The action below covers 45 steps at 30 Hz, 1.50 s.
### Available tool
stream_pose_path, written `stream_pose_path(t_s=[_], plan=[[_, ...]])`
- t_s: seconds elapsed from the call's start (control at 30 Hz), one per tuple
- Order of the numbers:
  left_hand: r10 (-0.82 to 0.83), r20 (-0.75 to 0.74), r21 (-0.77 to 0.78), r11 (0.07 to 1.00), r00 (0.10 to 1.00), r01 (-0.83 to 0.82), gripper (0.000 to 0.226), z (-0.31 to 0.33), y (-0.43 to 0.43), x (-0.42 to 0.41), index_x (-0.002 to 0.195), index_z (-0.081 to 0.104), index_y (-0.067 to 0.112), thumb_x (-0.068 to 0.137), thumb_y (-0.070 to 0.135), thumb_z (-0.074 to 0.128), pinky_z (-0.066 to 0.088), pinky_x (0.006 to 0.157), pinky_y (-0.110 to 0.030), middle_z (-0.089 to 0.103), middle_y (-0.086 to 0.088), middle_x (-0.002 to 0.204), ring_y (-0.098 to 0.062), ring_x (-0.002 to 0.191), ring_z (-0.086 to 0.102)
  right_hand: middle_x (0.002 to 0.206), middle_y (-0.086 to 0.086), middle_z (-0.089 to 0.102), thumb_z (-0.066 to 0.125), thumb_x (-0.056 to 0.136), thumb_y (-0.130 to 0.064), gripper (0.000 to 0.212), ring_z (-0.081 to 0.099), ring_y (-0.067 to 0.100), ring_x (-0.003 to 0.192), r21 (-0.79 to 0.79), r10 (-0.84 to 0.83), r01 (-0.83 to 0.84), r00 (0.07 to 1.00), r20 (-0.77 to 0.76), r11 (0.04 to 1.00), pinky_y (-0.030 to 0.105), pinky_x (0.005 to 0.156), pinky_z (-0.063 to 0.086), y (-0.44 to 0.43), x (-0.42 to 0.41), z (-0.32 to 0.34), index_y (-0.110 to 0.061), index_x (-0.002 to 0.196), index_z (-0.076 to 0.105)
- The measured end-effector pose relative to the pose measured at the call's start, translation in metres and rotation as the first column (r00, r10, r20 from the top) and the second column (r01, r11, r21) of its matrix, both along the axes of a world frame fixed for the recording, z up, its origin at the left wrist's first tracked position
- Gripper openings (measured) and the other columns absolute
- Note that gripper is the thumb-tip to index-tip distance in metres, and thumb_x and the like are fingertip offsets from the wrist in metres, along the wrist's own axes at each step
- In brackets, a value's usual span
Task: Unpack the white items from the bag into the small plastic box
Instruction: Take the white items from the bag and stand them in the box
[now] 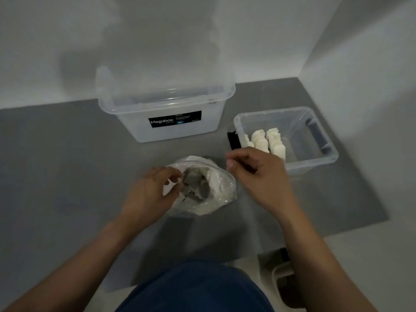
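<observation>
Head view: the left hand (149,194) pinches the near rim of the clear plastic bag (216,194), holding its mouth open on the grey floor mat (67,165). The right hand (254,174) hovers between bag and small plastic box (324,158), fingers loosely curled; no item is visible in it, though motion blur prevents certainty. White items (266,141) stand in rows at the left end of the box. More pale pieces (194,188) remain inside the bag.

Risks, as judged:
- The thin film may slip from the left-hand pinch, causing the mouth to collapse and block the next reach.
- Tugging the bag could tip it and spill pieces onto the mat.
- An item dropped carelessly may topple the standing rows.

Legible writing: the large lidded container (166,104) behind the bag carries a black label reading "Megabox"; the smaller print is unreadable.
</observation>
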<state>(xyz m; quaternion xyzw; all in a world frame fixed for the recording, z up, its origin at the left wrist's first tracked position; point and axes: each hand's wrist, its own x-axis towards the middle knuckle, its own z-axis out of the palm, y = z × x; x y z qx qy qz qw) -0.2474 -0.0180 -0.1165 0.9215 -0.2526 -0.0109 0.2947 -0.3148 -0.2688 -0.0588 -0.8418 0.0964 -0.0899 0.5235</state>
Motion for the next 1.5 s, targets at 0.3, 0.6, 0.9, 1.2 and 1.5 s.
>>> stream_pose_path(t_s=[0.3,0.6,0.9,1.2,1.5], plan=[[-0.363,0.073,0.555,0.789,0.929,0.264,0.029,-0.035,0.011,0.012,0.106,0.067,0.031,0.088,0.037,0.045,0.042,0.074,-0.032,0.072,0.004,0.094,-0.024,0.089,0.064,0.093,-0.002,0.073,0.05,0.096,-0.028,0.024,0.067,0.022,0.085,-0.682,0.114,-0.407,0.894,-0.433,0.608,0.033,0.069,0.052,0.076,0.021,-0.094,-0.027,0.101,0.073],[-0.227,0.048,0.547,0.821,0.973,0.164,0.021,-0.051,0.016,0.021,0.106,0.066,0.026,0.096,0.034,0.05,0.041,0.083,-0.032,0.07,0.0,0.1,-0.022,0.095,0.065,0.081,-0.001,0.072,0.065,0.086,-0.031,0.011,0.068,0.024,0.084,-0.644,0.002,-0.396,0.853,-0.522,0.654,0.035,0.075,0.057,0.086,0.02,-0.091,-0.027,0.085,0.075],[-0.279,-0.088,0.424,0.858,0.956,0.29,0.028,-0.052,0.024,0.019,0.107,0.059,0.025,0.082,0.036,0.065,0.047,0.074,-0.032,0.066,0.003,0.106,-0.023,0.095,0.064,0.125,-0.006,0.059,0.087,0.067,-0.042,0.066,0.061,0.021,0.113,-0.586,0.041,-0.46,0.808,-0.587,0.667,0.038,0.09,0.053,0.104,0.015,-0.087,-0.031,0.127,0.063],[-0.219,-0.029,0.367,0.905,0.975,0.214,0.042,-0.051,0.022,0.015,0.11,0.055,0.022,0.082,0.052,0.065,0.044,0.07,-0.034,0.061,0.003,0.114,-0.023,0.102,0.062,0.131,-0.006,0.06,0.074,0.081,-0.046,0.046,0.063,0.023,0.114,-0.641,0.03,-0.413,0.854,-0.52,0.648,0.041,0.091,0.055,0.119,0.013,-0.09,-0.033,0.125,0.066],[-0.218,-0.059,0.347,0.911,0.974,0.225,0.019,-0.04,0.027,0.014,0.105,0.058,0.024,0.086,0.029,0.057,0.049,0.071,-0.036,0.065,0.001,0.107,-0.026,0.098,0.063,0.122,0.0,0.064,0.066,0.087,-0.044,0.031,0.065,0.026,0.105,-0.621,0.032,-0.426,0.84,-0.542,0.658,0.038,0.084,0.055,0.122,0.02,-0.094,-0.027,0.112,0.07]])
